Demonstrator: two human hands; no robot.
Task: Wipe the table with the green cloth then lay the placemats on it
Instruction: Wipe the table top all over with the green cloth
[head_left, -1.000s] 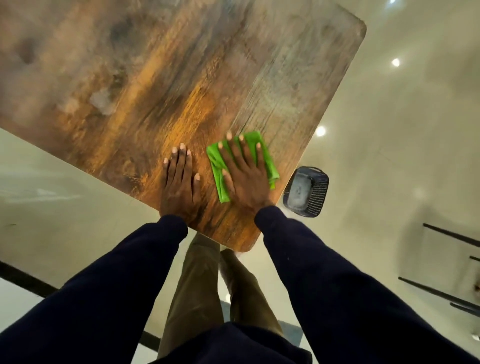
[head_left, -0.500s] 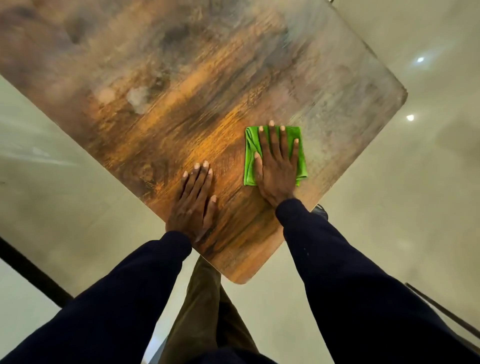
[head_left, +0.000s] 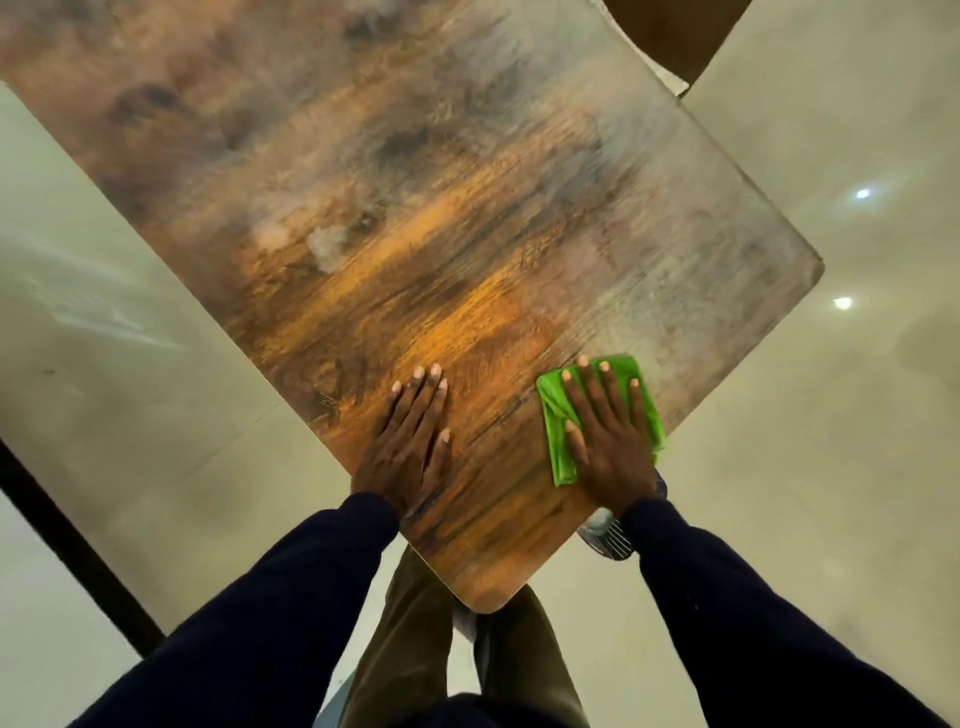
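Note:
A brown wood-grain table (head_left: 415, 208) fills the upper middle of the head view, its near corner pointing at me. The folded green cloth (head_left: 556, 415) lies near the table's right edge. My right hand (head_left: 610, 441) presses flat on the cloth with fingers straight and spread. My left hand (head_left: 410, 441) rests flat on the bare wood to the left of the cloth, fingers straight. No placemats are in view.
A dark mesh basket (head_left: 608, 538) shows on the floor under the table's right edge, mostly hidden by my right wrist. A brown chair seat (head_left: 675, 31) sits at the far top right. Glossy pale floor (head_left: 831, 415) surrounds the table; a black strip (head_left: 78, 545) runs at left.
My right hand slid the cloth toward the table's right edge. My view shifted, so more of the table shows and the basket is mostly hidden. The left hand stays flat on the wood.

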